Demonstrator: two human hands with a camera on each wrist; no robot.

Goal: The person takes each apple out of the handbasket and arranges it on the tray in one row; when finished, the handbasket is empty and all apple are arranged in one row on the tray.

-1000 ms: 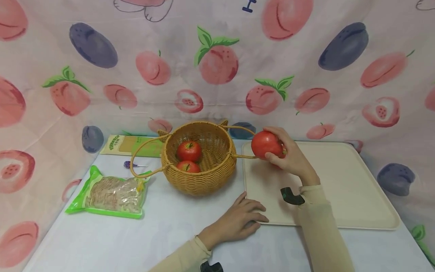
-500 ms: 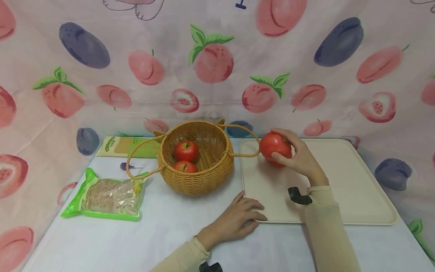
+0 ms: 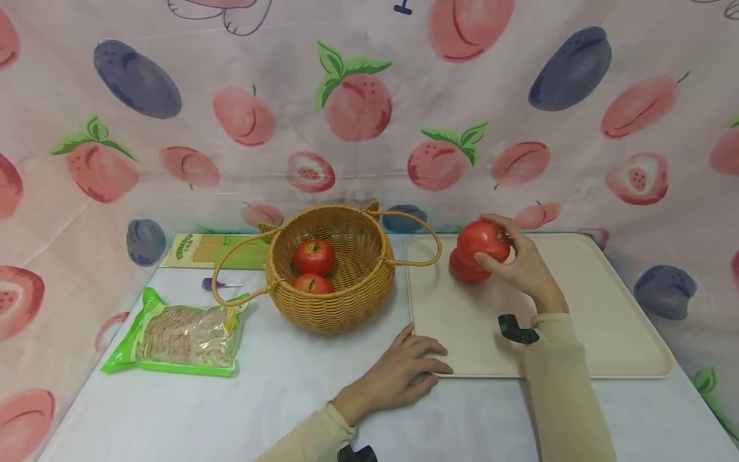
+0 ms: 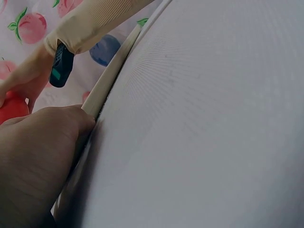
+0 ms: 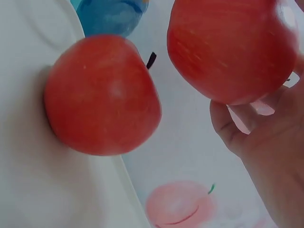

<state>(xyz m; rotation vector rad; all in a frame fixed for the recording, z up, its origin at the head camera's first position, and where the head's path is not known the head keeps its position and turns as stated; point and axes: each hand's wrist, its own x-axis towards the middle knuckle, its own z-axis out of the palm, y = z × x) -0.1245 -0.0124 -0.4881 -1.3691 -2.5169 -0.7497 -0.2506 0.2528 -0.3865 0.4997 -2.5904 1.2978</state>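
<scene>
My right hand (image 3: 528, 266) grips a red apple (image 3: 483, 241) above the left part of the cream tray (image 3: 600, 321). Just below it, a second apple (image 3: 469, 266) sits on the tray, partly covered in the head view. The right wrist view shows this lower apple (image 5: 102, 97) with its dark stem, apart from the held one (image 5: 232, 47). At the tray's front left corner my left hand (image 3: 398, 372) rests with its fingers spread and relaxed, touching the rim. Two more apples (image 3: 314, 257) lie inside the wicker basket (image 3: 331, 311), left of the tray.
The basket's two loop handles (image 3: 440, 247) stick out, one reaching over the tray's left edge. Further left lie a green-edged bag of bread (image 3: 179, 340), a small purple-handled tool (image 3: 208, 283) and a flat green packet (image 3: 242, 251). A fruit-print cloth (image 3: 358, 154) hangs behind the table.
My right hand has moved to the right with its apple, away from the basket handle. The apple lying on the tray has come into view beneath it. My left hand stays put.
</scene>
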